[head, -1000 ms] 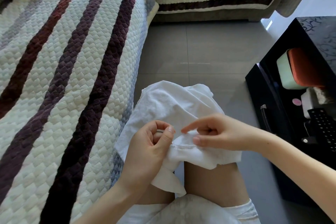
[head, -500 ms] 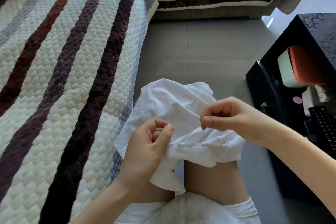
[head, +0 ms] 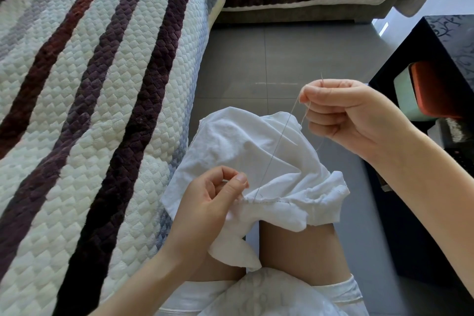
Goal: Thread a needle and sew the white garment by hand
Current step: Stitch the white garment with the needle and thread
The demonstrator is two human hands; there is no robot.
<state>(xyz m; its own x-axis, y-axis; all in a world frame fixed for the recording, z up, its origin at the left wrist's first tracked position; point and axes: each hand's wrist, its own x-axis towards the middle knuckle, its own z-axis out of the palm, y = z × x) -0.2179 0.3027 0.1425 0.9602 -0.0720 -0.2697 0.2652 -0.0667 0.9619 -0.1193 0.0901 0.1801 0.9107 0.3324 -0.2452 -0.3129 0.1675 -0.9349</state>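
At far left, the striped quilted sofa cover (head: 77, 110), apart from the work. Just beside its edge, draped and bunched over the bare knees, the white garment (head: 230, 141), with the near hem turned toward the wearer. At the left end of that hem, the left hand (head: 210, 202), thumb and forefinger curled into a pinch on the folded edge. From the stitch line just beside that thumb, the thread (head: 277, 146), drawn taut, slanting up and to the right across the garment. At its top, above the garment's far right edge, the right hand (head: 343, 115), curled, pinching the needle (head: 321, 77) between thumb and forefinger, with a short length poking above the knuckles and a loose tail of thread hanging below. Farther right, a black cabinet (head: 436, 59), uninvolved. Likely risks from here: puckering the already gathered hem or snapping the thread through too hard a pull; slipping the thread out of the eye; letting the fold shift if the left pinch eases; knotting the loose tail on the next pass.
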